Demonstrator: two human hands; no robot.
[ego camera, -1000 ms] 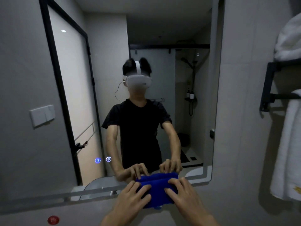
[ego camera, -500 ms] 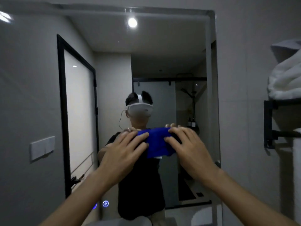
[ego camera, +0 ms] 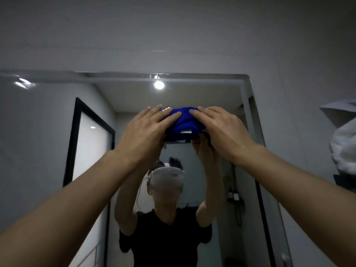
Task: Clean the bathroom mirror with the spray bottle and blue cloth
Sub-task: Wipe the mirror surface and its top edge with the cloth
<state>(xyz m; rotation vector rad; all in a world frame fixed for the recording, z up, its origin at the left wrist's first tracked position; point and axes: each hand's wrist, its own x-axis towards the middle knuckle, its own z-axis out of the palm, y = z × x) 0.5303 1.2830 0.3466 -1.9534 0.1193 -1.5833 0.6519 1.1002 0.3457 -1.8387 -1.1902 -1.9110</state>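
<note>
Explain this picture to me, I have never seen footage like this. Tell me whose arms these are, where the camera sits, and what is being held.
There is no machine here: a person is working with bare hands. The camera is worn on that person's head, so the two arms reaching up from the bottom corners are their own. The mirror on the wall ahead reflects the same person, in a black shirt with a white headset, which is why you see a second pair of arms.

The left hand and right hand both lie with straight fingers on a folded blue cloth, pressing it flat against the glass near the mirror's top edge. A small white label shows on the cloth's lower edge. White towels sit at the right edge. No spray bottle is in view.
</note>
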